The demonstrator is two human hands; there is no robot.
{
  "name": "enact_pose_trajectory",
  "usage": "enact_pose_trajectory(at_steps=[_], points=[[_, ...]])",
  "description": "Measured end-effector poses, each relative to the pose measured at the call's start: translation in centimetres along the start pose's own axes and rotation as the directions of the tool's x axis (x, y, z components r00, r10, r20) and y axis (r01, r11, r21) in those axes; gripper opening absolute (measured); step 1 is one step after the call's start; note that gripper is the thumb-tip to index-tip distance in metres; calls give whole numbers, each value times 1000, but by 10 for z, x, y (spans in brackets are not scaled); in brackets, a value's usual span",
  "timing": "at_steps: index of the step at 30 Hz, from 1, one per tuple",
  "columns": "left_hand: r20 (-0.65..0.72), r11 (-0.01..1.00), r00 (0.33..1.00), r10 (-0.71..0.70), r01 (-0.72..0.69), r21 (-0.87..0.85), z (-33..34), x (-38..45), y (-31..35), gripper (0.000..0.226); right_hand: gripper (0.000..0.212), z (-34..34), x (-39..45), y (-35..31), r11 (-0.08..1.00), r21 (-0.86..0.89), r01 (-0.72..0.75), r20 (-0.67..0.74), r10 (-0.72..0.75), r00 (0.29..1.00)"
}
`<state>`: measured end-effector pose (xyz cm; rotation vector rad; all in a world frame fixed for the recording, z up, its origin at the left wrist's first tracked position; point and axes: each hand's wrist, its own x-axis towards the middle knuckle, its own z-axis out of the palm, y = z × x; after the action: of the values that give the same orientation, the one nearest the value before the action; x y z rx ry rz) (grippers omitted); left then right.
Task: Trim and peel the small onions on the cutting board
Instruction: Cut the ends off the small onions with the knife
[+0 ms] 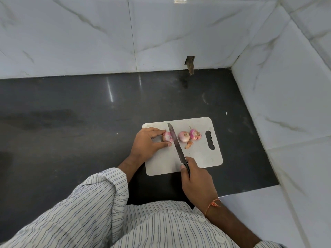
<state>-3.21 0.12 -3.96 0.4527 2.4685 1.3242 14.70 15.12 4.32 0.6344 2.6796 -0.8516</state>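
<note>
A white cutting board (200,158) lies on the dark counter. My left hand (146,142) pinches a small pink onion (167,136) between thumb and fingers at the board's left edge. My right hand (195,179) grips the handle of a long knife (176,145), whose blade crosses the right end of that onion. A second onion (183,136) and a third onion (194,134) with loose skin lie to the right of the blade. A scrap of onion skin (189,144) lies just below them.
The dark counter (71,131) stretches left and behind the board. Marble-tiled walls (89,36) close the back and the right side, with a small broken gap (190,65) at the back wall's base. The board's handle slot (210,140) faces right.
</note>
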Motion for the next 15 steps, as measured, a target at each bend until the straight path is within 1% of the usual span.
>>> enact_pose_trajectory(at_steps=[3,7,11,15], points=[[22,1000,1000,3,-4,20,2,2,1,58,33,-2,2,1,998,-51,-24,32,26,999],[35,999,999,27,-28,46,3,5,0,59,30,-2,3,0,995,-91,-31,67,38,997],[37,995,998,57,-60,80,2,5,0,58,31,-5,10,-3,996,-88,-20,82,27,996],[11,993,997,71,-72,89,3,3,4,55,31,-8,25,-12,997,-77,-11,75,17,997]])
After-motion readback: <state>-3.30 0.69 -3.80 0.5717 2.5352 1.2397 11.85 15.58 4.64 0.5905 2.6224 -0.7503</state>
